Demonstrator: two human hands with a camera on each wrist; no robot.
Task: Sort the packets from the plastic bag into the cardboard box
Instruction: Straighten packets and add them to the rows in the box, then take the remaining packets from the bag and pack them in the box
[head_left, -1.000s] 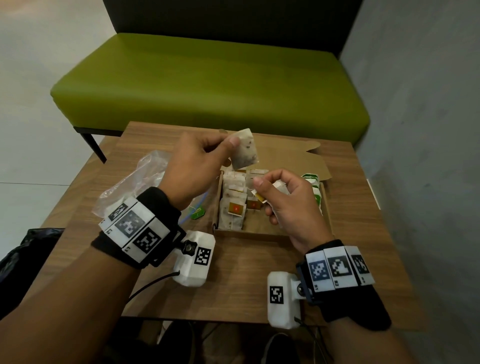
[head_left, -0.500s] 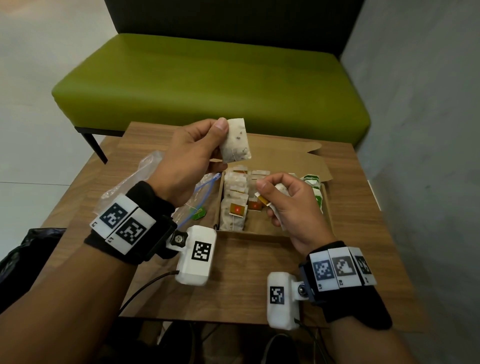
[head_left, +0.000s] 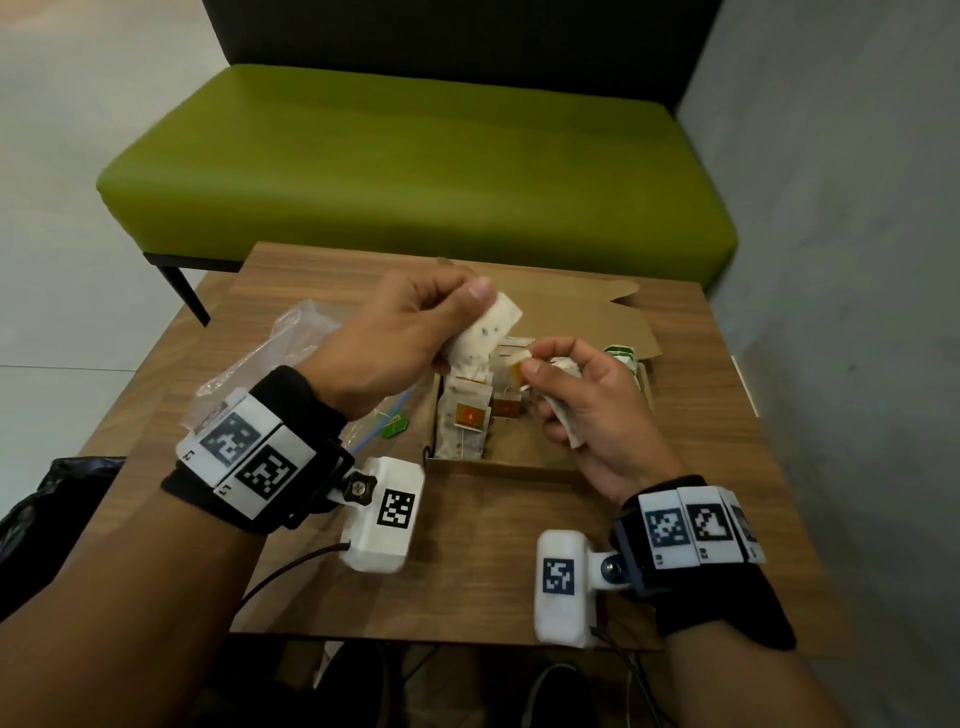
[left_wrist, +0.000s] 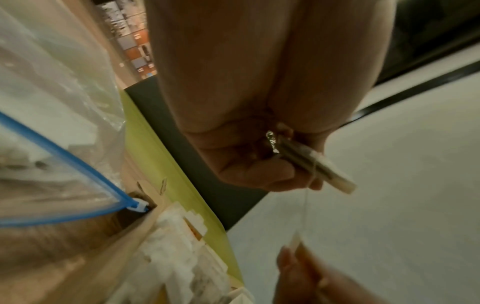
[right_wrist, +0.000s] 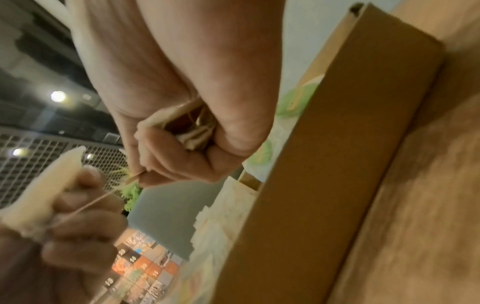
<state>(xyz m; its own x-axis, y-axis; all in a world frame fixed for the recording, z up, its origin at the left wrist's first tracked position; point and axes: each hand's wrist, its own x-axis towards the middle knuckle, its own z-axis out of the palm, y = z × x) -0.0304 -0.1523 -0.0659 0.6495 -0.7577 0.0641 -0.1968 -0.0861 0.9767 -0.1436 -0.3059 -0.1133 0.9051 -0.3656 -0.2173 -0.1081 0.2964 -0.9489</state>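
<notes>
My left hand (head_left: 467, 312) pinches a white speckled tea bag packet (head_left: 488, 332) above the open cardboard box (head_left: 519, 464). In the left wrist view the same packet (left_wrist: 319, 168) shows edge-on, with a thin string running down from it to a paper tag (left_wrist: 294, 240). My right hand (head_left: 530, 370) pinches that tag (head_left: 519, 366) and keeps another crumpled white packet (head_left: 563, 428) curled in its palm, seen in the right wrist view as folded paper (right_wrist: 192, 133). Several packets (head_left: 467, 421) lie in rows inside the box. The clear plastic bag (head_left: 291, 338) lies left of the box.
The box sits on a small wooden table (head_left: 467, 561); its flap (head_left: 597, 317) lies open at the back. A green tag (head_left: 393, 426) lies by the bag's blue zip (left_wrist: 64, 160). A green bench (head_left: 415, 166) stands behind, a grey wall (head_left: 831, 260) to the right.
My left hand has lowered and tilted the speckled packet down to the right, close to my right hand. The right hand has risen slightly, still pinching the tag.
</notes>
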